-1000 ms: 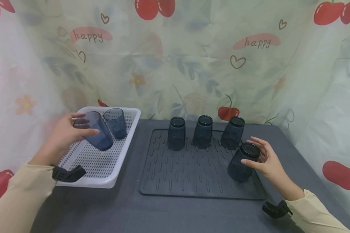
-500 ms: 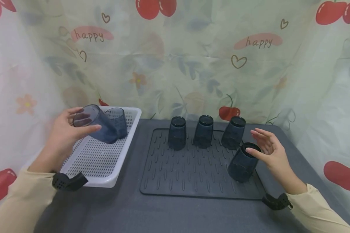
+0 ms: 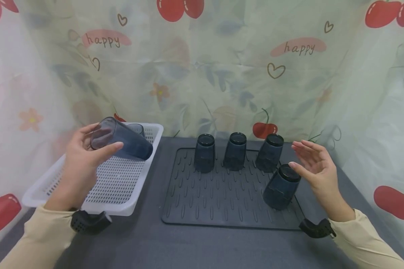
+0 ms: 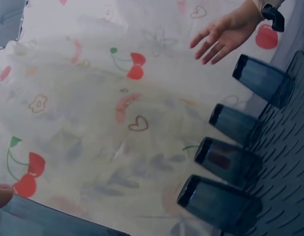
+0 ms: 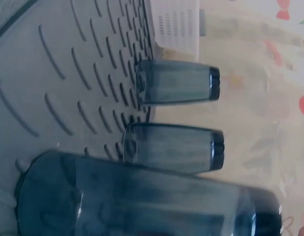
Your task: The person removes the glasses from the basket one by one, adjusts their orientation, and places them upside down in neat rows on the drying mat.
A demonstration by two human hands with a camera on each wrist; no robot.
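My left hand (image 3: pixel 84 160) grips a blue-tinted drinking glass (image 3: pixel 128 140) near its mouth, tilted with its base to the right, above the white basket (image 3: pixel 129 209). Behind it a second glass (image 3: pixel 138 129) in the basket is mostly hidden. My right hand (image 3: pixel 318 173) is beside the front glass (image 3: pixel 280 190), fingers spread and holding nothing. That glass stands upside down on the dark drying mat (image 3: pixel 219 218). Along the mat's back edge stand three more upturned glasses, a left one (image 3: pixel 204 155), a middle one (image 3: pixel 235 153) and a right one (image 3: pixel 269 155).
A dark grey cloth (image 3: pixel 188 246) covers the table. A printed curtain (image 3: pixel 195 93) with cherries hangs behind and along both sides. The basket stands left of the mat, with a strip of table between them.
My left hand has lifted its glass and turned it further onto its side, moving slightly right. My right hand has drawn away from the front glass, which stays on the mat.
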